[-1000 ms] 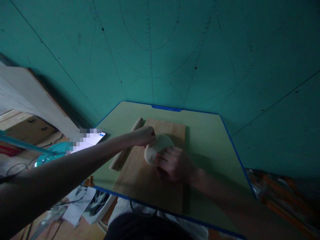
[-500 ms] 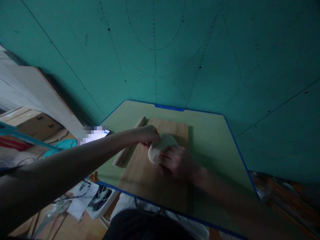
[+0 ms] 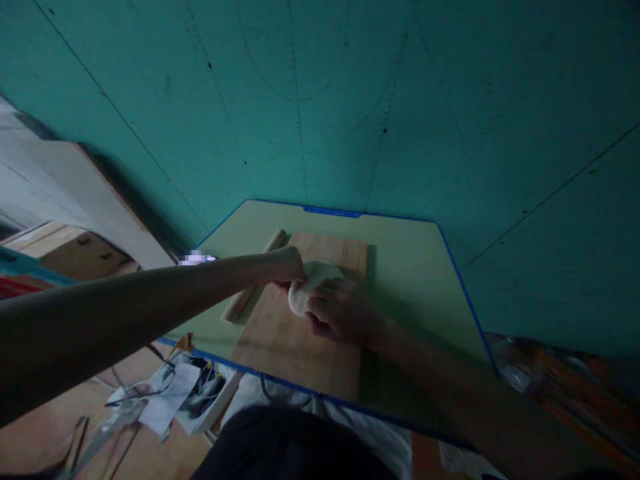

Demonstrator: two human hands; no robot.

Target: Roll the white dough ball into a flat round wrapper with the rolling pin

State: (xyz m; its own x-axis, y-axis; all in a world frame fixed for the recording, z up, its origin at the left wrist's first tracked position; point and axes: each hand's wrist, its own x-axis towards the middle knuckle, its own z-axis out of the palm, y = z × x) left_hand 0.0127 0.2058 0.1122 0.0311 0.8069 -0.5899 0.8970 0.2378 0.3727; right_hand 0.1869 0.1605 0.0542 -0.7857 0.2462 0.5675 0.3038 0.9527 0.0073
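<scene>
A pale round of dough [image 3: 317, 272] lies on a wooden cutting board [image 3: 295, 350], partly covered by both hands. My left hand [image 3: 290, 265] reaches in from the left and is closed on the dough's left edge, its fingertips largely hidden. On the near right side, my right hand [image 3: 345, 310] has curled fingers gripping the rim of the dough. A wooden rolling pin [image 3: 239, 307] rests left of the board, its middle hidden behind my left forearm.
The light green table [image 3: 410, 280] has a blue edge and stands against a green wall [image 3: 320, 120] with drawn lines. A phone [image 3: 200, 258] shows beyond my left forearm. Below left are a box of cables [image 3: 207, 400] and papers; a cardboard box [image 3: 75, 250] stands farther left.
The view has shifted slightly, moving the table and board a little left and up in the picture. Both hands stay on the dough, with the right fingers slightly repositioned along its edge.
</scene>
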